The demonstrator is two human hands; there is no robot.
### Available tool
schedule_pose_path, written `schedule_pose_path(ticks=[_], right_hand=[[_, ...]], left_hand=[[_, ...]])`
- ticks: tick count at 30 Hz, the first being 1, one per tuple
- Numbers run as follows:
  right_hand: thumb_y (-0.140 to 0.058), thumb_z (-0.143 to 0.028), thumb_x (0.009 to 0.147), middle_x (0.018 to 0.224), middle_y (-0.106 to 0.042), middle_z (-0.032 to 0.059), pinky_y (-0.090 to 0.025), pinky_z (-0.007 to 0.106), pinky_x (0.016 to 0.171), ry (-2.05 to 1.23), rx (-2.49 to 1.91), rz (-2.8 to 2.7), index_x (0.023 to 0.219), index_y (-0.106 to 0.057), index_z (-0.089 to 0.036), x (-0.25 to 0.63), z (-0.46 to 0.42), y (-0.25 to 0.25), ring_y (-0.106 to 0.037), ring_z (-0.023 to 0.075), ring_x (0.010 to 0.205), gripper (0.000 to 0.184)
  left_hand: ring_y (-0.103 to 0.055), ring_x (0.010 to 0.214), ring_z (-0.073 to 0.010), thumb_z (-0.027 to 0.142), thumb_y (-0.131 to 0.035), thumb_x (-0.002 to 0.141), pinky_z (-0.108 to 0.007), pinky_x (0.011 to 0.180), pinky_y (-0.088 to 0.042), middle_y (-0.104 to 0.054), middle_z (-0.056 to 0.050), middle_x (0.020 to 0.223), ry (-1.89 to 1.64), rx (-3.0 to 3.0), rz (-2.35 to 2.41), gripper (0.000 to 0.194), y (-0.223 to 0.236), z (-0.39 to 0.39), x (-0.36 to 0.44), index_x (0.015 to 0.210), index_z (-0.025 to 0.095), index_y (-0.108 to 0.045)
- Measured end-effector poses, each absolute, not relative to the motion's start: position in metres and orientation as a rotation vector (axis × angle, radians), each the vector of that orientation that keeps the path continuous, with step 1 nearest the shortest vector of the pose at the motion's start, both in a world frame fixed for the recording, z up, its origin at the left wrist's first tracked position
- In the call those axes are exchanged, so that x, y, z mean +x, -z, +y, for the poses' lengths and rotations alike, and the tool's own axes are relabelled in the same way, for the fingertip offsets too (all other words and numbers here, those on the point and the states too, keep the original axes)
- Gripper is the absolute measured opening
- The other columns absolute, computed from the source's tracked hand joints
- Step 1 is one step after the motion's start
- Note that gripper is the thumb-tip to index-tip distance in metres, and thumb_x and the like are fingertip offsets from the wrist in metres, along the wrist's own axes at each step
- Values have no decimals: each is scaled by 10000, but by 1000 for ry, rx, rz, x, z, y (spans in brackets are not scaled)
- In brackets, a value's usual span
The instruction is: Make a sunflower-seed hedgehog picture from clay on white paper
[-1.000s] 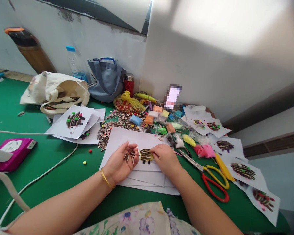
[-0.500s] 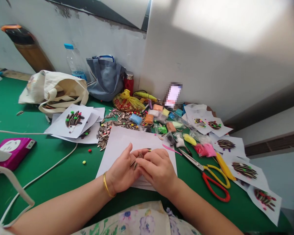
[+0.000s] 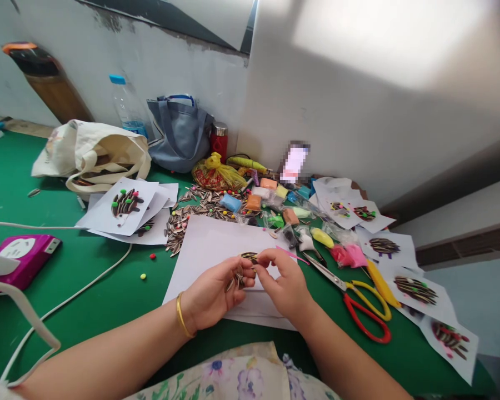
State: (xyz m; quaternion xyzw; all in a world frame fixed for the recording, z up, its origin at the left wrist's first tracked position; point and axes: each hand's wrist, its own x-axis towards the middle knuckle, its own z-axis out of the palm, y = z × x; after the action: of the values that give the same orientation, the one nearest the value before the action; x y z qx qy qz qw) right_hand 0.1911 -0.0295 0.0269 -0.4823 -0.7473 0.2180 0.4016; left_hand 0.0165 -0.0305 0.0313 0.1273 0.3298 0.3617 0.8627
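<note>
My left hand point(image 3: 214, 291) is cupped palm up over the sheets of white paper point(image 3: 208, 239), its fingers curled around several striped sunflower seeds point(image 3: 234, 282). The thumb and forefinger of my right hand point(image 3: 285, 280) are pinched together just beyond the left fingertips, on what looks like a sunflower seed, mostly hidden by the fingers. Right at these fingertips, a cluster of dark striped seeds point(image 3: 249, 256) shows on the paper, partly covered by my hands. A thin pink strip point(image 3: 292, 254) lies by my right hand.
Loose sunflower seeds point(image 3: 195, 216) and packets of coloured clay point(image 3: 253, 201) spread behind the paper. Scissors point(image 3: 345, 286) lie open at the right, beside a yellow cutter point(image 3: 382, 284). Seed pictures point(image 3: 415, 290) line the right edge; more point(image 3: 127, 205) are stacked left, near a white cable point(image 3: 83, 300).
My right hand has moved from the seeds in my left palm up to the cluster on the paper. My left fingers have curled in more around their seeds.
</note>
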Motion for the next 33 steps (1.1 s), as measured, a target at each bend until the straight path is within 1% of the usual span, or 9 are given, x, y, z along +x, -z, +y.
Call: schedule_pose_path(ticks=[3,4,6,10,15,17,21,26,33], right_hand=[[-571,-158,814,790,-631,3,-466,284,710,-606,-1237,-1865,851,-592,-221,193,-29,-24,-576,159,753,76],[-568,-151,815,795,-637,4,-470,283,718,-629,-1219,-1884,854,-601,-221,193,-29,-24,-582,158,757,87],[-559,-147,831,819,-654,11,-478,286,735,-667,-1184,-1923,876,-624,-222,194,-29,-24,-597,160,779,110],[-575,-173,863,844,-682,20,-488,292,741,-654,-1140,-1977,928,-657,-225,195,-28,-27,-616,163,800,117],[-594,-213,889,848,-700,35,-477,321,759,-499,-1048,-2080,896,-681,-230,201,-26,-27,-622,178,816,88],[-587,-212,891,837,-692,37,-469,331,769,-442,-1097,-2076,873,-683,-230,206,-22,-27,-612,186,824,100],[-583,-193,870,817,-674,39,-454,333,784,-394,-1285,-2000,800,-669,-216,222,-10,-26,-600,195,828,113],[-604,-149,812,731,-645,16,-419,304,734,-450,-1406,-2088,719,-652,-207,232,-1,-15,-572,180,767,119],[-618,-134,796,742,-649,15,-389,291,728,-437,-1499,-2166,706,-650,-206,223,-3,-8,-562,175,775,120]], left_hand=[[-507,548,-58,290,-672,820,-125,373,-219,-552,-9,756,-731,380,771,150,-33,-30,16,878,162,-620],[-464,499,-43,303,-680,810,-127,367,-174,-529,9,719,-723,420,794,163,-33,-29,16,855,168,-602],[-385,438,-25,309,-683,801,-134,374,-138,-490,36,654,-724,525,841,182,-31,-29,17,800,172,-564],[-330,410,-21,301,-641,814,-148,394,-170,-464,48,598,-740,674,901,196,-27,-27,17,736,170,-518],[-331,415,-26,318,-620,819,-152,396,-181,-465,40,592,-710,710,933,207,-27,-25,17,722,164,-521],[-330,421,-25,310,-604,827,-149,397,-181,-462,36,598,-711,724,942,190,-29,-24,16,736,156,-540],[-310,422,-24,292,-573,839,-153,381,-124,-435,42,615,-814,642,943,147,-29,-19,12,781,160,-542],[-302,430,-18,296,-574,838,-151,380,-121,-432,46,658,-907,540,915,138,-25,-14,9,814,163,-543],[-300,428,-14,297,-574,842,-152,373,-113,-435,45,667,-902,508,899,145,-24,-15,9,814,158,-543]])
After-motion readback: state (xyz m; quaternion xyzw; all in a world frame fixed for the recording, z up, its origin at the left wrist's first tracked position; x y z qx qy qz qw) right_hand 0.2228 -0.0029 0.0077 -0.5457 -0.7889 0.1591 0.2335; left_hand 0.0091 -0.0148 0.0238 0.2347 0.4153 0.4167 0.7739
